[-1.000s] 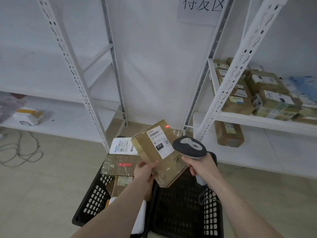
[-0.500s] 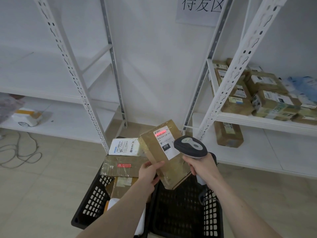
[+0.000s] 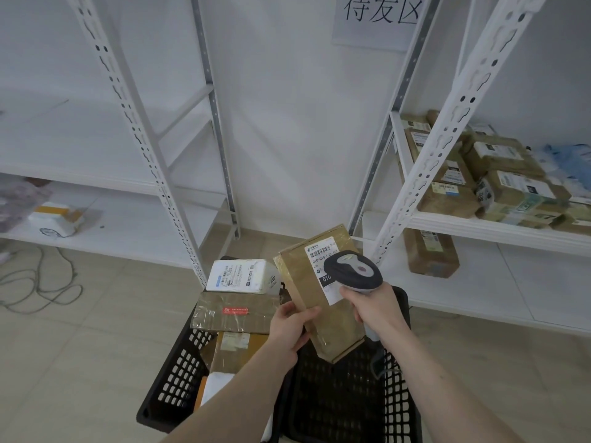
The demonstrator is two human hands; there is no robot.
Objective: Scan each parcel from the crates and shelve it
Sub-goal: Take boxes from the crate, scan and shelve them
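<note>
Two black crates (image 3: 174,383) sit side by side on the floor; four parcels show in the left one. One brown parcel (image 3: 315,302) is held above them, left hand (image 3: 289,327) fingers clamped on its lower edge. Right hand (image 3: 374,310) fingers grip one scanner (image 3: 353,272) over its label. Two shelf racks (image 3: 454,100) flank them.

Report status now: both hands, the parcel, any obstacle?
Left hand grips brown parcel. Right hand holds scanner over its label. No obstacle.

Left of the black perforated plastic crate (image 3: 172,378) stands a white slotted metal rack (image 3: 134,123); right, a parcel-laden rack (image 3: 447,129).
</note>
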